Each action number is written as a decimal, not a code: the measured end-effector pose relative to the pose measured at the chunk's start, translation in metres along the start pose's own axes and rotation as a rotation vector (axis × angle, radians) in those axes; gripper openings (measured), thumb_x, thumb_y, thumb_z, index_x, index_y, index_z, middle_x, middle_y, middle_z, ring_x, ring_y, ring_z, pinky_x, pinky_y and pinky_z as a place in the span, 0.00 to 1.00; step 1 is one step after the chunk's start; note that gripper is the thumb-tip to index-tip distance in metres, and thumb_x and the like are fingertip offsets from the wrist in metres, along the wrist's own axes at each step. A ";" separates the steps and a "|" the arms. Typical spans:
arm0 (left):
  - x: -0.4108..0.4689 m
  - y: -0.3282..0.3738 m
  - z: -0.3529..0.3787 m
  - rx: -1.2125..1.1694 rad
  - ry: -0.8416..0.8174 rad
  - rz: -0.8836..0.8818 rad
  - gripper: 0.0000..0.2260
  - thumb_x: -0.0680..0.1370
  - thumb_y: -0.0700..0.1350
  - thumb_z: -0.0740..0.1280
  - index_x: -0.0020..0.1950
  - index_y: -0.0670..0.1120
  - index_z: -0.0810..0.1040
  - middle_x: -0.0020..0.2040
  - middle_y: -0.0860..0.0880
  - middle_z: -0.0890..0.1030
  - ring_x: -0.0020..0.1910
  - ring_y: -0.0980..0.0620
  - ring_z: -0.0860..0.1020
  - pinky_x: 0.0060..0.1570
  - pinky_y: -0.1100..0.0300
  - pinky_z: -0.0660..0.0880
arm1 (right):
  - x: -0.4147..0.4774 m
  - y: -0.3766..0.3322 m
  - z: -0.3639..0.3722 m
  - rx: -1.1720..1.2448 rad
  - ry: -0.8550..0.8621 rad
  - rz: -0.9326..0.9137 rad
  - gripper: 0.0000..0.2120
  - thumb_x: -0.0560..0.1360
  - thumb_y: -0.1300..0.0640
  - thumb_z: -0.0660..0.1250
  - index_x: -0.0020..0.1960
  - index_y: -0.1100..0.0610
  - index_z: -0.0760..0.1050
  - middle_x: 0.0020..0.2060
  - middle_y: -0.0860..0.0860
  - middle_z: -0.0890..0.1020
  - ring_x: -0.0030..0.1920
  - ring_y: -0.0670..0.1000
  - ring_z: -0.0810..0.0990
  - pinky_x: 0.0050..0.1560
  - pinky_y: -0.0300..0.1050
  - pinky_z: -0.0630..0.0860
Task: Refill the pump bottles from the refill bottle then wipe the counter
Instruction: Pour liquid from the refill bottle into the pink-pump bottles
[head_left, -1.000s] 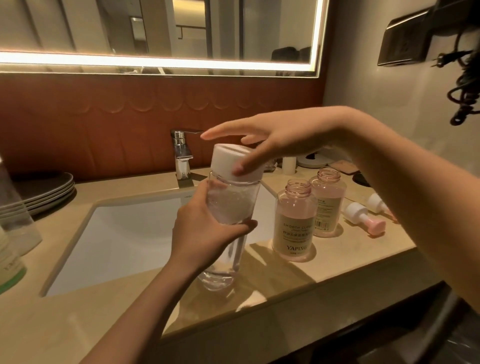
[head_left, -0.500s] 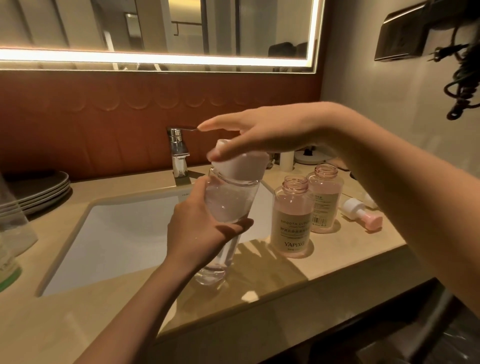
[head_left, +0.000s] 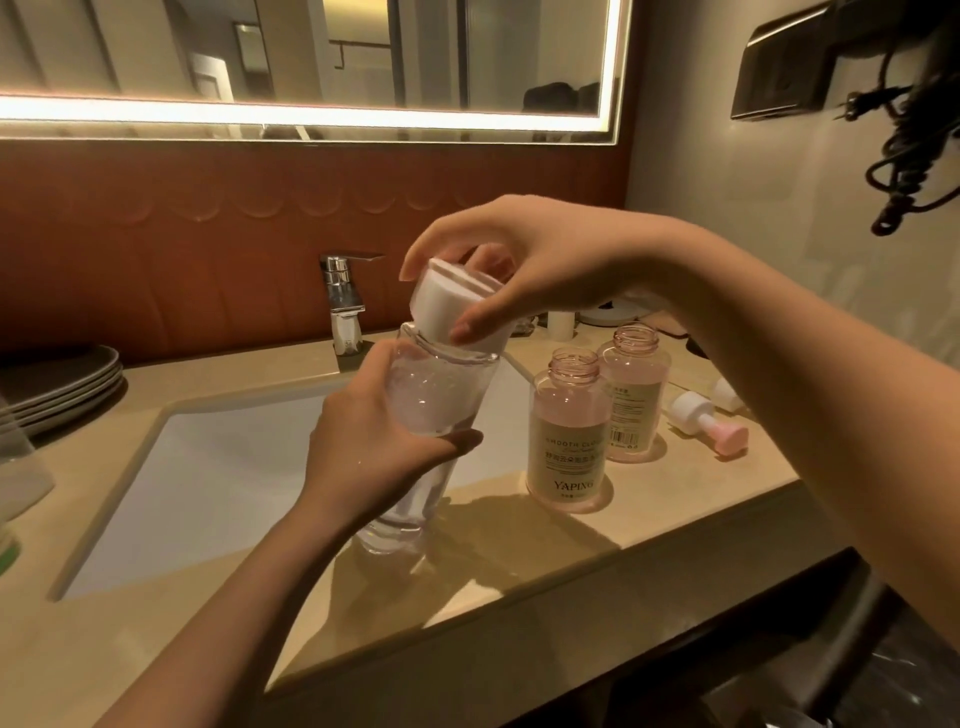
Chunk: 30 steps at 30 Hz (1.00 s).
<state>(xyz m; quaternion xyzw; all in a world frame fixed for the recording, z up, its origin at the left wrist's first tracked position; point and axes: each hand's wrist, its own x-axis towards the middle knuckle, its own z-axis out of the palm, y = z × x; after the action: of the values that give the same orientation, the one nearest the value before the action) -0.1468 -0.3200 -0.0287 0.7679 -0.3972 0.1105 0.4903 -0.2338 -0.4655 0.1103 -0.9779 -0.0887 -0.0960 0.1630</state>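
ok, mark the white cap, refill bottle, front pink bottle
white cap (head_left: 441, 304), head view, its side wall.
refill bottle (head_left: 441, 395), head view, clear upper body.
front pink bottle (head_left: 569, 410), head view, body above label.

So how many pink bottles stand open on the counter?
2. The front bottle stands right of the sink, near the edge of the counter. The back bottle stands close behind it, further right. The right arm could hide others.

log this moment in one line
left hand: holds clear bottle | right hand: grips white cap, tilted | pink bottles: open, on counter
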 end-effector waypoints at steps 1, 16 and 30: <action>0.001 -0.001 -0.001 -0.008 0.000 0.000 0.33 0.57 0.60 0.76 0.58 0.57 0.69 0.52 0.57 0.78 0.51 0.53 0.77 0.46 0.48 0.79 | -0.001 0.003 -0.002 0.041 0.014 -0.026 0.25 0.71 0.56 0.72 0.65 0.45 0.71 0.61 0.42 0.73 0.58 0.42 0.74 0.48 0.33 0.76; 0.007 -0.015 -0.017 -0.052 0.105 -0.037 0.30 0.58 0.53 0.81 0.55 0.54 0.72 0.50 0.57 0.79 0.49 0.54 0.77 0.46 0.50 0.78 | -0.043 0.023 0.043 -0.078 0.387 0.145 0.37 0.64 0.35 0.65 0.70 0.48 0.64 0.60 0.48 0.77 0.55 0.47 0.77 0.50 0.41 0.78; 0.006 -0.019 -0.018 0.039 0.072 -0.020 0.33 0.60 0.52 0.80 0.60 0.49 0.70 0.57 0.50 0.77 0.52 0.51 0.75 0.37 0.68 0.70 | -0.041 0.039 0.179 -0.080 0.151 0.219 0.22 0.72 0.41 0.67 0.58 0.55 0.76 0.55 0.50 0.79 0.56 0.50 0.76 0.55 0.51 0.75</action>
<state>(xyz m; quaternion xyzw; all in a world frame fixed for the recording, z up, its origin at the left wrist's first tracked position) -0.1251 -0.3042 -0.0294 0.7767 -0.3692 0.1407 0.4904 -0.2372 -0.4476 -0.0765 -0.9774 0.0352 -0.1545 0.1399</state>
